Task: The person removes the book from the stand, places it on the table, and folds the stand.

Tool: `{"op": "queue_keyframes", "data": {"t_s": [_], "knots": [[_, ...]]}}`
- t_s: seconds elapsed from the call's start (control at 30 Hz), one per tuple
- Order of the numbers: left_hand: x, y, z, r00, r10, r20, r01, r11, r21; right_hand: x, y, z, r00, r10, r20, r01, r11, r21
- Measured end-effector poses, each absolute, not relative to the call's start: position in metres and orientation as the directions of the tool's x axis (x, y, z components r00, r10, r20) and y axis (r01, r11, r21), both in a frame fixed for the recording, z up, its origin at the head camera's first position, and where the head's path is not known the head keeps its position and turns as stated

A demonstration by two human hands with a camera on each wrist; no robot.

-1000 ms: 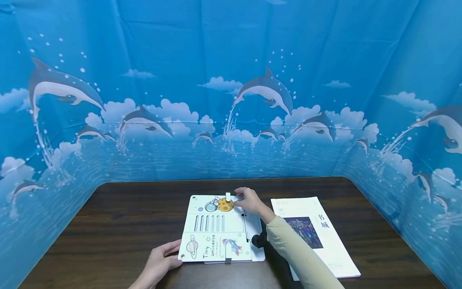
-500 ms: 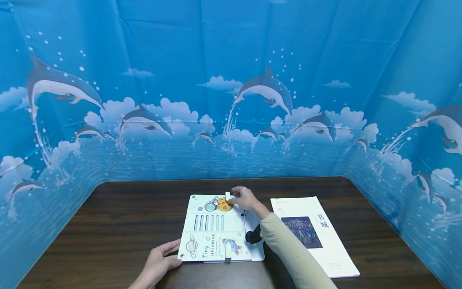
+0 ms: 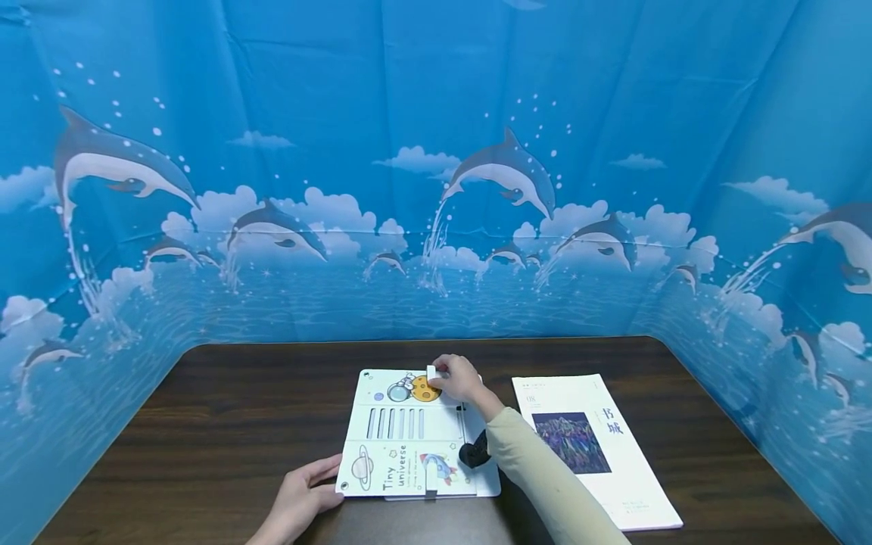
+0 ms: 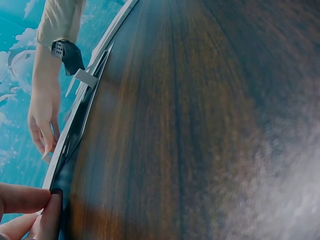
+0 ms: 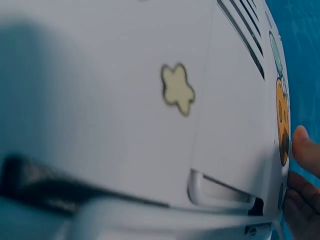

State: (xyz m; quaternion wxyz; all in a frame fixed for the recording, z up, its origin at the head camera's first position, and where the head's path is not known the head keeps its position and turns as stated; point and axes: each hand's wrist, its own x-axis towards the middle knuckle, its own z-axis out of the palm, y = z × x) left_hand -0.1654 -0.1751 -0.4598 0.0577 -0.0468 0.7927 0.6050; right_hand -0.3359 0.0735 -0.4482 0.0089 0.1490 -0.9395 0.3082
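Note:
A white book stand (image 3: 443, 428) printed with "Tiny universe", a planet, a rocket and an astronaut lies folded on the table. My left hand (image 3: 300, 496) grips its near left corner, and the left wrist view shows thumb and fingers (image 4: 30, 200) pinching the edge. At the far edge, my right hand (image 3: 459, 378) pinches a small white page clip (image 3: 431, 372) between thumb and fingers. A second white clip (image 3: 431, 478) sits at the near edge. In the right wrist view, the right thumb (image 5: 305, 150) is beside the yellow moon print; the clip itself is mostly hidden there.
A white magazine (image 3: 633, 473) with a dark picture on its cover lies right of the stand, partly under the right sleeve (image 3: 545, 477). The dark wooden table (image 3: 225, 424) ends at a blue dolphin curtain (image 3: 327, 295) behind.
My right hand has moved left along the stand's far edge, and its fingers have come together on the page clip. My left hand has stayed at the corner.

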Motion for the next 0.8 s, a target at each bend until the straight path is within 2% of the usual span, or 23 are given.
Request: {"op": "queue_keyframes", "data": {"t_s": [0.3, 0.8], "knots": [[-0.164, -0.173, -0.458, -0.988, -0.035, -0.149, -0.152, 0.294, 0.944, -0.331, 0.067, -0.447, -0.968, -0.231, 0.101, -0.248, 0.797, -0.550], [-0.166, -0.179, -0.456, -0.986, 0.017, -0.166, -0.155, 0.272, 0.950, -0.330, 0.081, -0.440, -0.970, -0.234, 0.065, -0.216, 0.711, -0.669]]}}
